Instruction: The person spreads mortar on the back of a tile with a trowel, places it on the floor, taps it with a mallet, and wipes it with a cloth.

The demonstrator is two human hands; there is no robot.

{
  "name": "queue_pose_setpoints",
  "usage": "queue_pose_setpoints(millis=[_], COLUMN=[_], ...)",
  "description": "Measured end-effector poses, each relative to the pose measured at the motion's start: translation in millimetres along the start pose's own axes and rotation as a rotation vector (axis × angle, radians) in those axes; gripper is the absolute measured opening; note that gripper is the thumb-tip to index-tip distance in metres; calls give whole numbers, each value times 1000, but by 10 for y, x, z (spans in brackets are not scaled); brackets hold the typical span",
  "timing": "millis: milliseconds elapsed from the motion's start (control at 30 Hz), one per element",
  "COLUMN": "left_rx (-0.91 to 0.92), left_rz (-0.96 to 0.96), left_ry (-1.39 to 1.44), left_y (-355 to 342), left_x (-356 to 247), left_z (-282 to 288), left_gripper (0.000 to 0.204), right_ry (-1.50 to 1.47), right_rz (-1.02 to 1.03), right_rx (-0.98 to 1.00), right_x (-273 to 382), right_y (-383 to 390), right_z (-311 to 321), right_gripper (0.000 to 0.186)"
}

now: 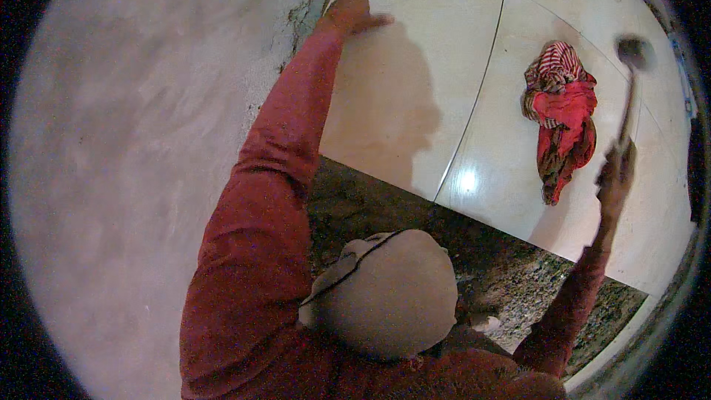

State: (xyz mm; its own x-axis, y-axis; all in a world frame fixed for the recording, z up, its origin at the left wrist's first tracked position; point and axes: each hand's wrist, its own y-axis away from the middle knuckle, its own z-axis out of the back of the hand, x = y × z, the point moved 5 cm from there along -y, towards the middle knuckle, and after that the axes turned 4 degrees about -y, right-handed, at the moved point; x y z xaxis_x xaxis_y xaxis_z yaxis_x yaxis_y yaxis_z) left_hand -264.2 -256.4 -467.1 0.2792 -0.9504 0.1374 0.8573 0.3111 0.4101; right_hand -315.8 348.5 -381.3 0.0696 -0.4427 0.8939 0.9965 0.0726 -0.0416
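Note:
My left hand (351, 11) rests at the far left edge of a glossy cream floor tile (385, 111), beside the wall. One digit points out to the right, the others look bent, and nothing shows in the hand. Out to the right, my right hand (616, 174) is wrapped round the pale handle of a mallet (633, 53). Its dark head is smeared by motion and appears raised over the tiles. Between my hands, nearer the right one, a crumpled red and striped cloth (563, 115) lies on the tiles.
A rough grey wall (133, 148) fills the left side. Dark, gravelly ground (518, 289) borders the tiles' near edge. A rounded beige cap (400, 292) with a dark cord covers the lower middle. Thin dark joints run between the tiles.

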Motion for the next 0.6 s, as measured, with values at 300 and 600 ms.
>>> queue_pose_setpoints(millis=[300, 600], left_rx=[-297, -274], left_rz=[44, 127], left_ry=[324, 347], left_y=[493, 505], left_x=[207, 85], left_z=[-226, -196], left_gripper=[120, 121], right_ry=[55, 263], right_rz=[394, 570], right_rx=[560, 475], right_x=[1736, 1458], right_y=[238, -26], right_z=[-2964, -4069], right_gripper=[42, 39])
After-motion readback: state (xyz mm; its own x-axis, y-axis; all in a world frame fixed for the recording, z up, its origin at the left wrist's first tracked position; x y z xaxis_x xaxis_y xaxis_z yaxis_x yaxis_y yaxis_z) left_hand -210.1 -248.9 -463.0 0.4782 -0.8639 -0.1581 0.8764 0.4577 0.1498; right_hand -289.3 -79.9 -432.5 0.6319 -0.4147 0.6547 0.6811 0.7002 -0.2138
